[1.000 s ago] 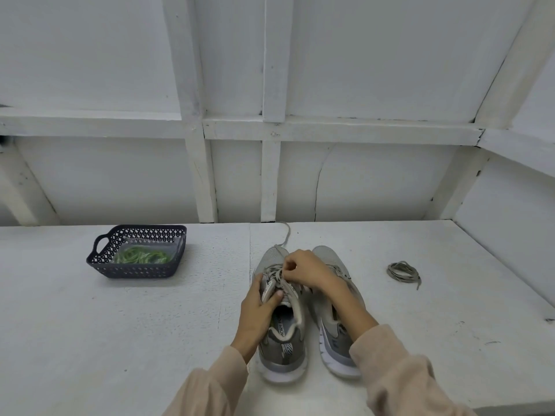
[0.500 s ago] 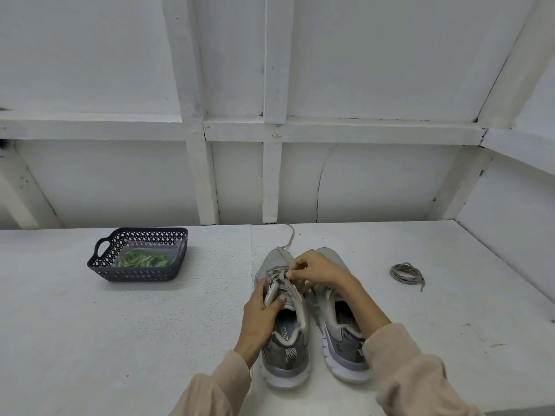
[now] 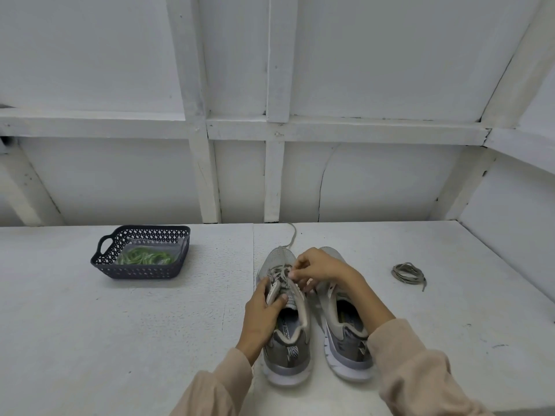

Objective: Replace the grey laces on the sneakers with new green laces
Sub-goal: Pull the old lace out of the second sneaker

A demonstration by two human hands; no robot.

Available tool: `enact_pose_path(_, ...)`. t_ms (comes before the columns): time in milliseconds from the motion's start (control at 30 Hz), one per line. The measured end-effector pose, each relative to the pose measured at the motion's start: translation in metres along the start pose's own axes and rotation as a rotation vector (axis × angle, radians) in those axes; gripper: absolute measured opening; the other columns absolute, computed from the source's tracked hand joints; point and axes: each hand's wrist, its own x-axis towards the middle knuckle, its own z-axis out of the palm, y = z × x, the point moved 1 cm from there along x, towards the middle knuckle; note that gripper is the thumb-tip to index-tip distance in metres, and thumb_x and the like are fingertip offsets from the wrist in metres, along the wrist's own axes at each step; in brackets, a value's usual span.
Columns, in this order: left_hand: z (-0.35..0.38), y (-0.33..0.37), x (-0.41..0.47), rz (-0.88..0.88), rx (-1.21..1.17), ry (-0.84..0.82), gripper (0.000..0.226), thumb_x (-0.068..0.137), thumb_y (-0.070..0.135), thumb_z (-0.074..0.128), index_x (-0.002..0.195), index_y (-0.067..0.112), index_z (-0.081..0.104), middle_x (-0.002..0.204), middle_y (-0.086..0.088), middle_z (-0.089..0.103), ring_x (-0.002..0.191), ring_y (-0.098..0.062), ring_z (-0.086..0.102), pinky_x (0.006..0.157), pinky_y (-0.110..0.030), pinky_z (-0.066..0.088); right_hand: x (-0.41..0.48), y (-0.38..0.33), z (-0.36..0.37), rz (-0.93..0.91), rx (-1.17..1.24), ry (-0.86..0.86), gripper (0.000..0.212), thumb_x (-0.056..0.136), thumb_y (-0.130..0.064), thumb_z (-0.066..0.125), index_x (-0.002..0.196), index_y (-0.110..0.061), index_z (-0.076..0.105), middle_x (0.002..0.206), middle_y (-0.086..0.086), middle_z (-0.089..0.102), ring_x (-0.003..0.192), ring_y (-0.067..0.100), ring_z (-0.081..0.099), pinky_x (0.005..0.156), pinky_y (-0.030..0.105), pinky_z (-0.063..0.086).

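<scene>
At the far left of the white counter (image 3: 120, 340) sits a dark perforated basket (image 3: 135, 270) with a handle cut-out facing left. The green laces (image 3: 144, 256) lie coiled inside it, in what looks like a clear bag.

Well to the right of the basket, near the middle, 2 grey sneakers stand side by side with toes pointing away and heels toward the person. The left hand (image 3: 261, 313) grips the left sneaker (image 3: 286, 349) at its left eyelet row, with its fingers wrapped around the side and the thumb pressed across the tongue. A grey lace (image 3: 280, 270) is threaded through this shoe's upper eyelets, and one loose end (image 3: 292, 235) trails past the toe toward the back wall.

The right hand (image 3: 318, 265) reaches across from the right, above the toe of the right sneaker (image 3: 345, 334). Its fingers are curled and pinch the grey lace at the left sneaker's eyelets. Both forearms wear pale beige sleeves.

Further right, well apart from the shoes, a second grey lace (image 3: 408, 273) lies loosely coiled on the counter.
</scene>
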Motion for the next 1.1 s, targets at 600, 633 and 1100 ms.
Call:
enact_pose_path(600,-0.001,0.005,-0.003,-0.039,0.005,-0.002,0.06,0.091,0.019,0.065,0.145,0.013,0.039,0.143,0.001,0.047,0.133,-0.016,0.042,0.111,-0.027,0.032,-0.002,0.003,-0.001,0.008,0.069,0.179,0.009,0.089,-0.006,0.064,0.081,-0.001,0.065,0.07,0.006,0.062,0.065,0.018,0.06,0.055,0.03,0.05)
enact_pose_path(633,-0.001,0.005,-0.003,-0.035,0.005,-0.004,0.056,0.092,0.017,0.064,0.143,0.015,0.042,0.137,0.005,0.051,0.13,-0.015,0.044,0.105,-0.021,0.033,-0.001,0.001,-0.001,0.03,0.117,0.262,0.013,0.091,-0.003,0.06,0.078,-0.004,0.064,0.069,0.006,0.062,0.061,0.015,0.06,0.053,0.028,0.049)
enact_pose_path(1100,0.0,0.004,-0.004,-0.036,0.003,-0.005,0.064,0.092,0.02,0.064,0.148,0.012,0.034,0.15,-0.003,0.041,0.138,-0.018,0.037,0.113,-0.029,0.028,0.002,0.004,-0.011,-0.016,0.372,0.443,0.018,0.095,-0.012,0.059,0.079,-0.004,0.063,0.076,0.008,0.064,0.05,0.015,0.056,0.04,0.023,0.04)
